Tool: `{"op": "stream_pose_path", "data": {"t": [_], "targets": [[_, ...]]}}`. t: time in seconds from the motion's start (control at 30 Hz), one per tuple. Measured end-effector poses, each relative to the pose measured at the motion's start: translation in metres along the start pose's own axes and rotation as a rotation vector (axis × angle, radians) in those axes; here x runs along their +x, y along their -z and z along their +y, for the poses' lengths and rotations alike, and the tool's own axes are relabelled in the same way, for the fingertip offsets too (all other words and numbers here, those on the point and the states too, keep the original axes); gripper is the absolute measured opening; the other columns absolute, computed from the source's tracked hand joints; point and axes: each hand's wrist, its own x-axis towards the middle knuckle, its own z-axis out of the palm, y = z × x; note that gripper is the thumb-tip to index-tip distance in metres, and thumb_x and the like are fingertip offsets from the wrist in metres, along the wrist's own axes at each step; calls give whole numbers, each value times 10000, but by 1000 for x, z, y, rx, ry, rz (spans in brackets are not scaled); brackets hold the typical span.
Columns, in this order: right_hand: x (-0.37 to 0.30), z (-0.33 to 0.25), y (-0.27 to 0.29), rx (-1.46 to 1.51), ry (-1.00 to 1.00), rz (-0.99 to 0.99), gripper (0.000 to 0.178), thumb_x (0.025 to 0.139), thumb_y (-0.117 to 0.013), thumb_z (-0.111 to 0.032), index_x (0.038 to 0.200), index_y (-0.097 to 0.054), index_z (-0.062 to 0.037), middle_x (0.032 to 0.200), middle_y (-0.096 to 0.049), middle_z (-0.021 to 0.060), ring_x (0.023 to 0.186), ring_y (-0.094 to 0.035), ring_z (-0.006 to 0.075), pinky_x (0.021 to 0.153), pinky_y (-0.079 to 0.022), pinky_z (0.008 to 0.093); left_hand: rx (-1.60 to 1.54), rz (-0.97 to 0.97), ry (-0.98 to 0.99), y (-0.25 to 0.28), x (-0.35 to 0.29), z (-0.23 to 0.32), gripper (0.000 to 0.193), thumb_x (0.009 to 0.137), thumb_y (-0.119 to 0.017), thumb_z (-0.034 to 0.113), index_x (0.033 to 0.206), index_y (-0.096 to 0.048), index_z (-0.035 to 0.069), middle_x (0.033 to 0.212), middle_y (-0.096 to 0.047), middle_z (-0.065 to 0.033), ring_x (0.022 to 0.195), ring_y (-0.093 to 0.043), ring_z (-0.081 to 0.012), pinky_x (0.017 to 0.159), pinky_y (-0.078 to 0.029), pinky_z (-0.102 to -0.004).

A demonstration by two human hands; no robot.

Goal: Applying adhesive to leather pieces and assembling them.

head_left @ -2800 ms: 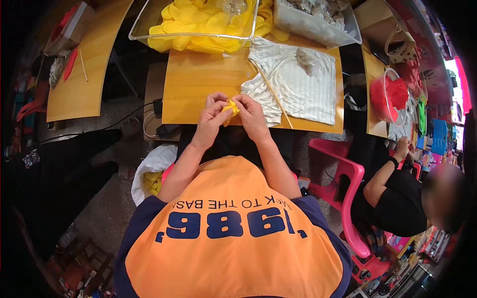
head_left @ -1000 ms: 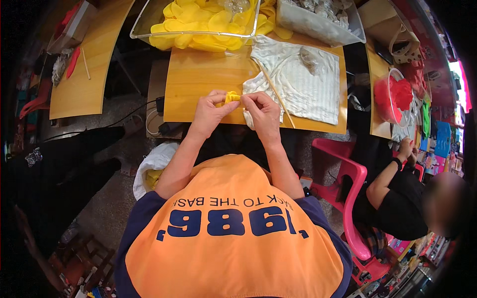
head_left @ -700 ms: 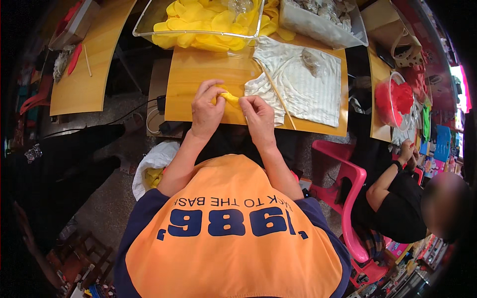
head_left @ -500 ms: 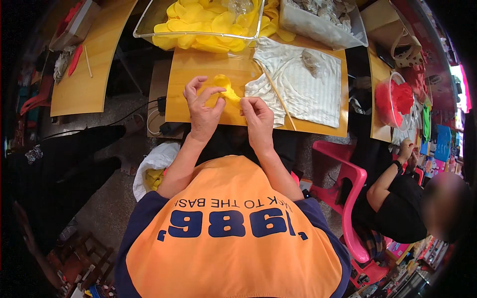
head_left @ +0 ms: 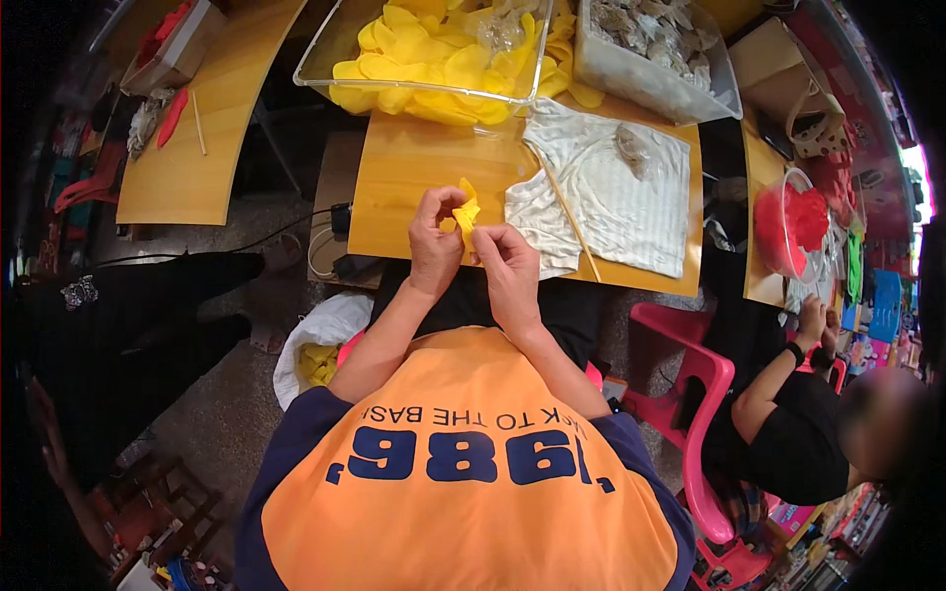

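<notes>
Wooden boards make up the table (head_left: 414,187) in front of me, pale and bare near my hands, with a rough grey floor showing below its near edge. My left hand (head_left: 436,236) and my right hand (head_left: 507,266) meet just above that near edge, and between them I hold a small yellow piece (head_left: 465,209). Left thumb and fingers are pinched on its left side, right fingertips closed on its lower right corner, so both hands grip the same piece and it stands up a little between them. Just to the right lies a white striped cloth (head_left: 616,202) spread flat, with a thin wooden stick (head_left: 570,217) lying across it. Farther back stands a clear tray (head_left: 320,54) heaped with more yellow pieces (head_left: 434,69), and beside it a grey bin (head_left: 631,74) of pale lumps. Down by my left elbow sits a white bag (head_left: 320,330) on the floor with yellow scraps inside. At the right another person (head_left: 798,433) in black sits on a pink chair (head_left: 705,394).
</notes>
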Motion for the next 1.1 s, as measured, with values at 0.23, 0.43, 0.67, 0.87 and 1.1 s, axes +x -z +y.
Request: {"op": "stream_pose_path", "data": {"t": [0.23,0.43,0.67,0.87,1.1], "targets": [[3,-4,0,10,-7,-46,120,936,-572,-93,947,-622,16,801,-603,14,715,-543,62,664,-451,198,-106,-74,-67,13,3,-4,290,806,-483,-139,1025,-629,-15,1016,-591,-89,972,-567,-173,864,-453,-263],[19,-13,8,-488,402,27,224,814,-665,10,1034,-640,-25,905,-598,68,656,-527,115,622,-455,234,-222,-104,45,13,2,-3,266,828,-526,-114,1053,-644,-34,1029,-604,-90,981,-572,-177,875,-448,-261],[21,-5,7,-557,497,36,170,781,-688,27,937,-634,-14,910,-595,84,735,-593,170,664,-484,263,-278,-37,149,-3,-12,-3,227,828,-554,-91,1028,-640,-26,1030,-606,-62,919,-588,-153,825,-469,-249],[15,0,5,-649,551,-49,174,763,-686,26,920,-623,-19,909,-580,115,813,-604,271,702,-506,326,-741,-16,382,1,-10,-6,181,881,-555,-14,1061,-551,1,978,-599,-66,874,-615,-117,769,-524,-221],[11,1,2,-627,627,-29,178,759,-695,28,915,-626,-23,917,-614,102,826,-620,250,710,-509,314,-869,-190,383,8,-4,-25,213,886,-623,97,1066,-540,20,1026,-607,-54,893,-620,-123,783,-527,-226]]}}
